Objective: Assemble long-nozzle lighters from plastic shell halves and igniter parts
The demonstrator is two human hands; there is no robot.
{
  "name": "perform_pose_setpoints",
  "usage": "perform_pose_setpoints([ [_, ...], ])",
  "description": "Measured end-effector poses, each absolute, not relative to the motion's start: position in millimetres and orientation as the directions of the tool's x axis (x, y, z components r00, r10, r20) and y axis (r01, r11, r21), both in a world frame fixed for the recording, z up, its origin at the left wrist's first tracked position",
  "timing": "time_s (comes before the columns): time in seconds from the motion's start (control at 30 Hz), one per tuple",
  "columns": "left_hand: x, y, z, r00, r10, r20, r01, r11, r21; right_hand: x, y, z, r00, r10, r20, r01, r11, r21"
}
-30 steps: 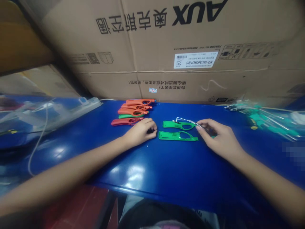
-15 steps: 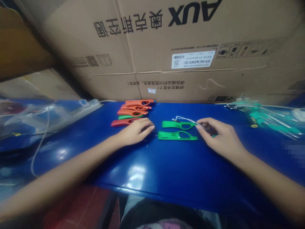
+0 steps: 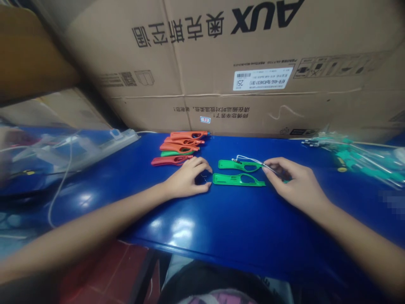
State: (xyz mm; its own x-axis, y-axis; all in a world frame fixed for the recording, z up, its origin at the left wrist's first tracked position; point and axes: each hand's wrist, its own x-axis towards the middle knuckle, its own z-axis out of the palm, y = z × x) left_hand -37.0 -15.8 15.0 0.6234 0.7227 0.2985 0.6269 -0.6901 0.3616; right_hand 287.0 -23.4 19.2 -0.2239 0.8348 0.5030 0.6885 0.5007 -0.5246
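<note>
My left hand (image 3: 190,179) rests palm-down on the table, thumb and index finger apart in a C-shape. Several tiny thin metal pieces (image 3: 204,177) lie in the gap between them; the curled fingers behind are partly hidden. Just right of it are two green lighter-shaped shell halves, the nearer one (image 3: 226,179) lying hollow side up and the farther one (image 3: 225,164) behind it. At their right ends, my right hand (image 3: 292,179) pinches a slim dark rod (image 3: 268,166). A thin white wire (image 3: 248,158) runs from it over the farther half.
A stack of orange, green and red lighter-shaped bodies (image 3: 180,147) sits behind my left hand. Green parts with metal tubes (image 3: 363,160) lie at right, beside a small yellow round piece (image 3: 341,165). Clear plastic pieces and a white cord (image 3: 61,190) are at left. A large cardboard box (image 3: 205,63) walls the back.
My left thumb and index finger have spread apart, and the hand has shifted slightly closer to the green halves. My right hand keeps its pinch. The whole view has shifted a little.
</note>
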Motion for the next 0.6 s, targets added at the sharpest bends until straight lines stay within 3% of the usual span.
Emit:
perform_pose_setpoints([
  [0.6,-40.2,4.7,19.7,0.554,0.768,0.323,0.608,-0.638,0.473,288.6,-26.2,21.9,-0.23,0.846,0.482,0.709,0.485,-0.512],
])
